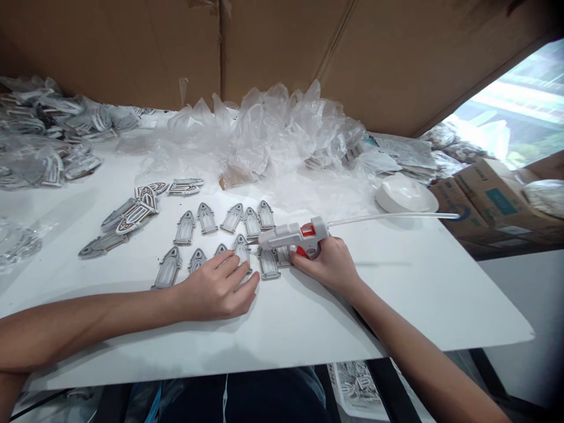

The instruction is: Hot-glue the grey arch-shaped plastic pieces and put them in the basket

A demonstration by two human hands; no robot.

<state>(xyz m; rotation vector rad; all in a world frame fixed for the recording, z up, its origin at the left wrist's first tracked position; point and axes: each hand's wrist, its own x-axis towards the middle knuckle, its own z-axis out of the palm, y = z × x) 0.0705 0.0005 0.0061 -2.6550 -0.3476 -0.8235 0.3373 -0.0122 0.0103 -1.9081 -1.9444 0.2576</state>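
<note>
My right hand [332, 264] grips a white and red hot glue gun [291, 236], with a long clear glue stick [392, 216] sticking out of its back. The gun's nozzle points left, at the upper part of a small grey arch-shaped window piece [241, 249]. Beside that piece rests my left hand [220, 285], fingers apart and slightly bent, fingertips at or on its lower edge; the hand partly covers another arch piece [221, 249]. More arch pieces lie in loose rows around both hands, such as one grey arch piece [168, 267] at the left and one arch piece [268, 264] below the gun.
Patterned arch pieces [138, 211] are heaped to the left. Crumpled clear plastic bags [286, 129] spread along the back by a cardboard wall [282, 47]. A white bowl [406, 194] stands at the right, near cardboard boxes [493, 200]. Below the table edge sits a basket [341, 393] of parts.
</note>
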